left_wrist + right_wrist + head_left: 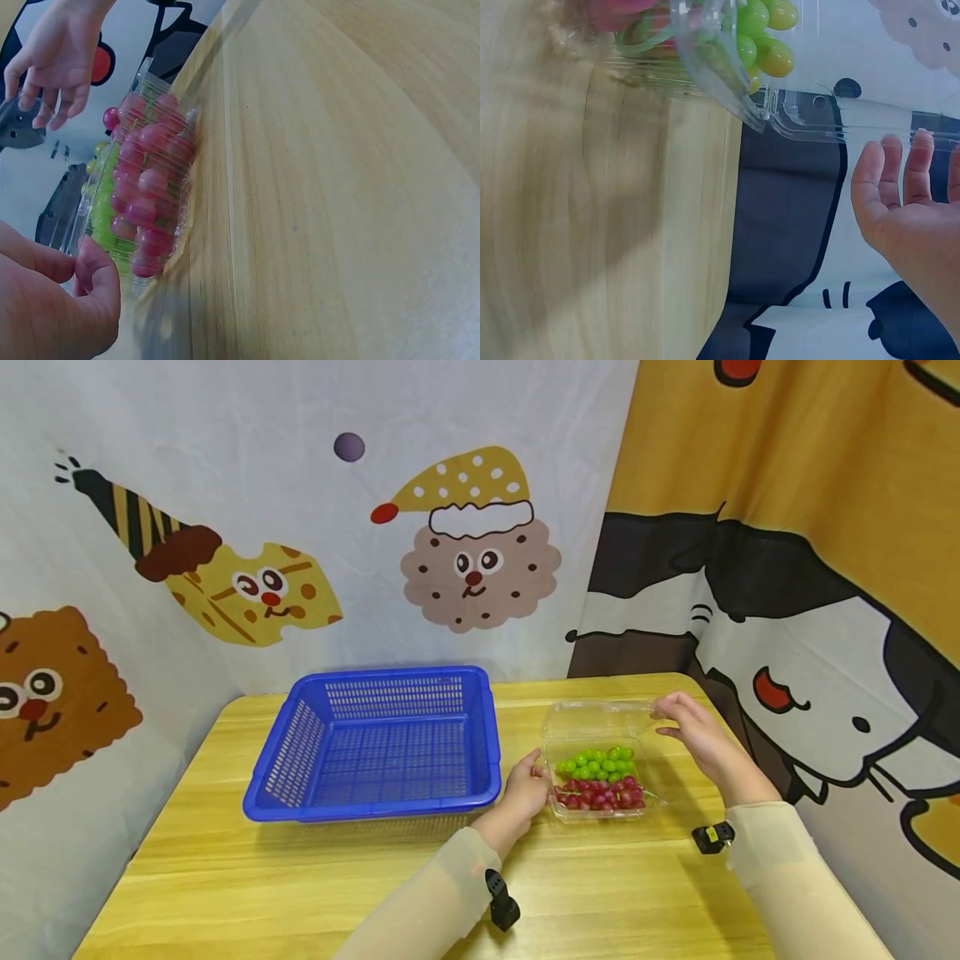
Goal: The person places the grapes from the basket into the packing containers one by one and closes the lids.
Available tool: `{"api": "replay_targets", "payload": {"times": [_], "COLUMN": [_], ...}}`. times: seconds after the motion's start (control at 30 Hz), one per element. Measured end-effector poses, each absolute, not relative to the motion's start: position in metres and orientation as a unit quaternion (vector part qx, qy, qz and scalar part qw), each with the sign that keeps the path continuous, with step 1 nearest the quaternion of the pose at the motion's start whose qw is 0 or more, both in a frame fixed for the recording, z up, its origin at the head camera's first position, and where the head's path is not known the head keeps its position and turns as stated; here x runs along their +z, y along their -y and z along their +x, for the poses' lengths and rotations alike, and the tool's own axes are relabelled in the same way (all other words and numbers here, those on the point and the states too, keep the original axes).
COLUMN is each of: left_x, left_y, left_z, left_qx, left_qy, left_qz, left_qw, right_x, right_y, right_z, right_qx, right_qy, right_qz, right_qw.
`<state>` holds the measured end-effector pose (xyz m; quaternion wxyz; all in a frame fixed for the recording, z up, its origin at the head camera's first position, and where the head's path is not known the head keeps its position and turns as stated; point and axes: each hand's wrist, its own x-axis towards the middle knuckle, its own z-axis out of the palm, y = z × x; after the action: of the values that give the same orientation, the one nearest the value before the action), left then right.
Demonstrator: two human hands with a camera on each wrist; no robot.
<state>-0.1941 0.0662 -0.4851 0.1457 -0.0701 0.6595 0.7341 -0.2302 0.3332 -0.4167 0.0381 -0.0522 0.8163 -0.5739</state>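
The basket [378,745] is bright blue, pierced all over with a fine grid; the clear box [600,777] shows green grapes [596,763] behind, red grapes [600,794] in front — the surface [247,868] is pale yellow wood-grain; both sleeves [787,860] are sheer cream.

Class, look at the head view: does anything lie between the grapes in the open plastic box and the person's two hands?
Nothing visible does. The lid is folded back, so the grapes lie uncovered. The left hand touches the plastic box at its left wall; the right hand hovers by the lid's right edge.
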Motion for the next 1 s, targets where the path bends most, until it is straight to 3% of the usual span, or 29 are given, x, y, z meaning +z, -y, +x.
{"api": "replay_targets", "payload": {"times": [0.53,1.0], "left_x": [-0.485,-0.487], "left_y": [-0.065,-0.064], "left_z": [-0.195,-0.195], "left_qx": [0.733,0.730], "left_qy": [-0.662,-0.667], "left_qz": [-0.058,-0.047], "left_qw": [0.146,0.141], "right_x": [-0.421,-0.435], "right_y": [-0.357,-0.370], "right_z": [-0.202,-0.189], "right_qx": [-0.486,-0.506], "right_qy": [-0.854,-0.826], "right_qz": [-0.050,-0.102], "right_qw": [0.178,0.227]}}
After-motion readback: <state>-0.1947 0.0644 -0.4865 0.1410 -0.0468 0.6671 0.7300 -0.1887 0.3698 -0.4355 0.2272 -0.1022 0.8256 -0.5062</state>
